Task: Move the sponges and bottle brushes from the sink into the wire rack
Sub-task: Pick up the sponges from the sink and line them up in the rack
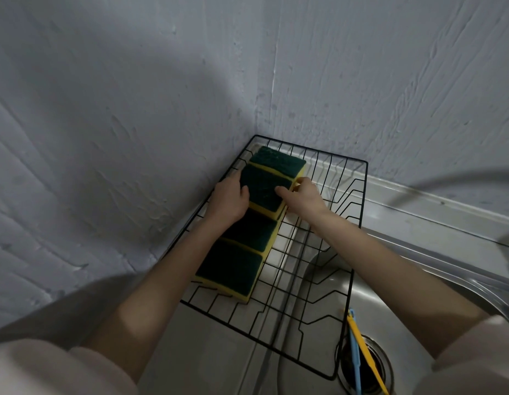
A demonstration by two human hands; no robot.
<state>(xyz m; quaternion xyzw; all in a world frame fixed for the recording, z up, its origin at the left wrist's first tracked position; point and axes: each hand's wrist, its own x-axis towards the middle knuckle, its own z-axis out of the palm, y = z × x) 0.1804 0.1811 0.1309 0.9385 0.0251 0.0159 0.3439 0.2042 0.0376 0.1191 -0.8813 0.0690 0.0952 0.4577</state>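
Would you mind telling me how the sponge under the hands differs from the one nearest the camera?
The held sponge is second from the far end of the row, with the left hand and right hand on its two sides; the nearest sponge lies untouched at the row's near end. The held sponge is better lit; the nearest one sits in shadow. Both are yellow with a dark green scouring top, lying green side up in the wire rack.

**Both hands pressed around one sponge**

Both bare forearms reach forward and come close together. The left hand [230, 200] lies palm down, its fingers curled on the left edge of a sponge [265, 189]. The right hand [302, 196] pinches its right edge with thumb and fingers.
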